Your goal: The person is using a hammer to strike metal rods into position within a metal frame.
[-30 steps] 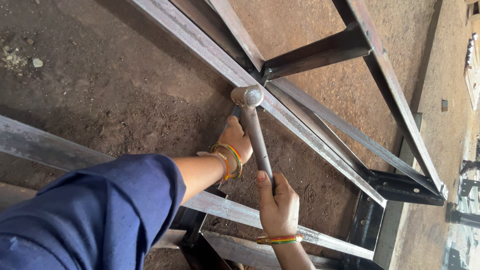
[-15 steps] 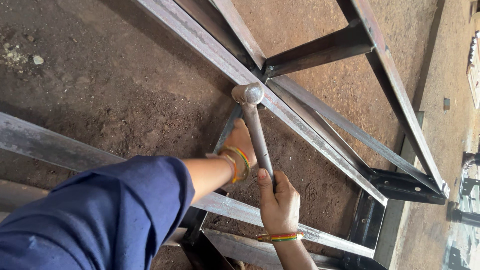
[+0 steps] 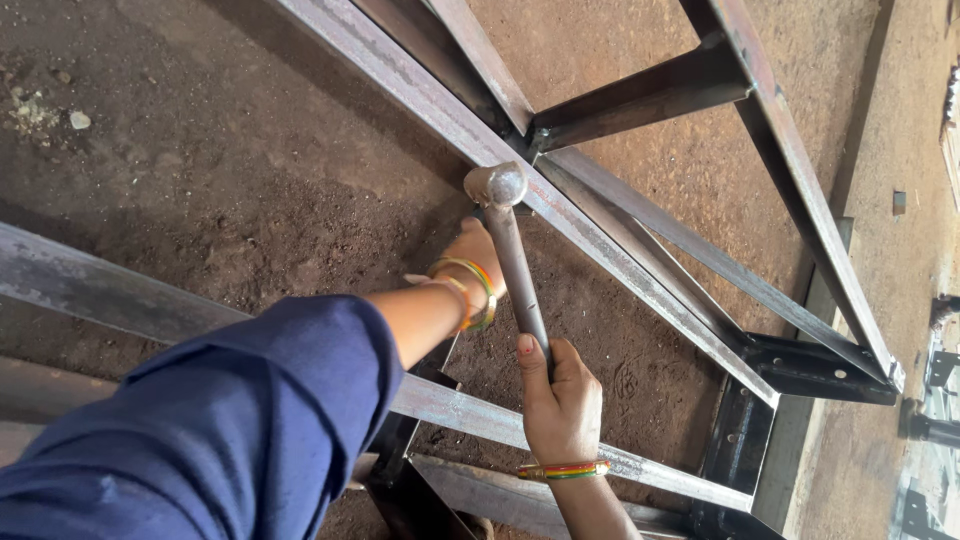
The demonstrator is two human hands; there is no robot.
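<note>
The right hand (image 3: 560,405) grips the hammer (image 3: 512,260) by its handle's lower end, head raised beside the frame's (image 3: 610,255) diagonal bar, while the left hand (image 3: 470,255) reaches under it, its grip hidden.

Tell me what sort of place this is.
Probably a metal fabrication yard or welding workshop: a steel angle-iron frame lies on a bare dirt floor, and the right hand grips a ball-peen hammer over it.
</note>
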